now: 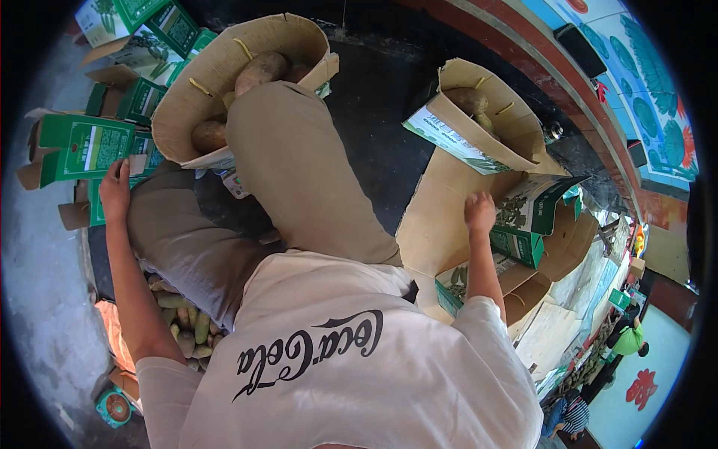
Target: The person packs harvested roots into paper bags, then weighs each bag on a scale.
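My left hand (pixel 114 193) is at the left, its fingers closed at the edge of a green printed cardboard box (pixel 81 146) among several similar boxes. My right hand (pixel 480 212) is curled closed beside an opened green box (pixel 527 213) with its flaps up; what is inside the fingers, if anything, is hidden. Beyond my knees stands a large brown carton (pixel 176 105) holding big brown tubers (pixel 262 71). Another cut-down carton (pixel 516 150) at the upper right also holds tubers (pixel 467 99).
Flattened cardboard (pixel 430 217) lies under my right hand. Many greenish-brown tubers (pixel 187 329) are heaped by my left thigh, near a small round turquoise item (pixel 116 408). Other people, one in a green shirt (pixel 630 340), are at the far right. Dark flooring (pixel 374 112) lies between the cartons.
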A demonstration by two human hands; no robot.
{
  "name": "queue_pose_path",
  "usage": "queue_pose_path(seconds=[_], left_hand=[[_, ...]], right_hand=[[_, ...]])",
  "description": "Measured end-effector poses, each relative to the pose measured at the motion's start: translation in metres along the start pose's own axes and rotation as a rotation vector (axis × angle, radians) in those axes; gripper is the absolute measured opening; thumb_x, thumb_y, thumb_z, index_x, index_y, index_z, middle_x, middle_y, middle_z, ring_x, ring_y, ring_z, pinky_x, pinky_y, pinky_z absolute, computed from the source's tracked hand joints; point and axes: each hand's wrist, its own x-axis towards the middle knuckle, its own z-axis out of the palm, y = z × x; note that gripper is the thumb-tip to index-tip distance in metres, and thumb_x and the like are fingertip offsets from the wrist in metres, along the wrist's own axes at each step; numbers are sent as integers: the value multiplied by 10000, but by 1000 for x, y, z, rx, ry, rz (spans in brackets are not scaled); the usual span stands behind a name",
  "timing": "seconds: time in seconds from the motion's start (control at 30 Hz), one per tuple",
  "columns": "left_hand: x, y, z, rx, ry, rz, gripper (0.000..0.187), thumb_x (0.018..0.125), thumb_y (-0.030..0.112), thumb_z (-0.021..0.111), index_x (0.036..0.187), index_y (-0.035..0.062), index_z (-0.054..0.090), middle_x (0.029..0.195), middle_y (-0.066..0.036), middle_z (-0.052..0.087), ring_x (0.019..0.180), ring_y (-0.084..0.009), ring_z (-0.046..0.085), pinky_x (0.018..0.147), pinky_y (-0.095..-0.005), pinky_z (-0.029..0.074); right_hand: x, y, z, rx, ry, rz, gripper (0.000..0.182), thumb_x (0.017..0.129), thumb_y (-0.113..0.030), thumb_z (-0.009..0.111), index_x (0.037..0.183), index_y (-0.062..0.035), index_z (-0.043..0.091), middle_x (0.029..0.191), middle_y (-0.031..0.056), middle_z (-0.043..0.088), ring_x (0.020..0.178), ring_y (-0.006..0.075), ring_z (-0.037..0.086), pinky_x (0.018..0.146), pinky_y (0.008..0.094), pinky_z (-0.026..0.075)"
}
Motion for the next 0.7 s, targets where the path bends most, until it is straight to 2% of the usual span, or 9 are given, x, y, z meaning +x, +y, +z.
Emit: queue_pose_path(seconds=[0.07, 0.1, 0.17, 0.23, 0.37, 0.47, 0.57, 0.67, 0.7], left_hand=[[1, -2, 2, -7, -7, 6, 370, 928, 350, 523, 1080, 36, 645, 986, -202, 660, 934, -348, 638, 809, -383, 484], [2, -3, 2, -10, -13, 11, 370, 929, 350, 523, 1081, 35, 645, 982, -202, 661, 931, -344, 640, 810, -379, 485], [2, 7, -2, -32, -49, 7, 367, 927, 341, 532, 1085, 27, 641, 985, -196, 664, 930, -326, 645, 813, -368, 484], [5, 8, 2, -82, -86, 21, 364, 924, 330, 541, 1087, 19, 637, 993, -191, 667, 931, -307, 649, 815, -355, 483], [13, 0, 13, -157, -127, 55, 358, 918, 308, 555, 1089, 3, 631, 1016, -180, 669, 937, -279, 651, 818, -338, 480], [11, 5, 10, -190, -122, 62, 351, 917, 300, 555, 1087, 2, 631, 1020, -178, 668, 936, -277, 650, 821, -337, 478], [10, 1, 12, -228, -113, 69, 347, 916, 295, 554, 1088, 4, 631, 1019, -180, 668, 934, -284, 649, 824, -338, 476], [7, 2, 13, -261, -91, 68, 342, 916, 293, 552, 1084, 6, 633, 1010, -185, 666, 933, -289, 649, 823, -340, 475], [4, 4, 11, -269, -82, 64, 340, 916, 293, 552, 1081, 7, 634, 1005, -187, 666, 932, -290, 648, 822, -340, 475]], right_hand=[[-25, 38, -3, -71, 46, -3, 104, 765, -164, 576, 798, -66, 583, 856, 146, 599, 803, 350, 591, 718, 461, 486], [-39, 63, -2, -125, 164, -14, 74, 740, -144, 584, 762, -76, 563, 822, 135, 588, 780, 354, 579, 695, 475, 475], [-71, 86, -24, -240, 203, 142, 89, 715, -127, 593, 771, -69, 554, 803, 138, 585, 813, 355, 571, 699, 474, 466], [-106, 111, -33, -322, 243, 305, 153, 708, -144, 611, 843, -74, 590, 875, 143, 596, 835, 361, 566, 719, 483, 459], [-155, 103, -51, -476, 341, 789, 248, 805, -202, 609, 1016, -73, 620, 1026, 166, 618, 985, 345, 583, 821, 445, 480], [-161, 148, -26, 178, 72, 1316, 410, 823, -268, 639, 1189, -95, 575, 1212, 158, 580, 1106, 299, 569, 891, 390, 477], [-162, 164, -38, -319, -554, 734, 412, 833, -270, 622, 1209, -106, 578, 1225, 118, 588, 1115, 256, 578, 896, 363, 485], [-157, 178, -52, -798, -1079, 40, 415, 843, -272, 604, 1228, -117, 581, 1239, 79, 597, 1123, 213, 586, 902, 336, 492], [-158, 183, -50, -792, -1046, 66, 383, 840, -267, 605, 1194, -119, 605, 1211, 79, 613, 1114, 217, 592, 894, 337, 497]])
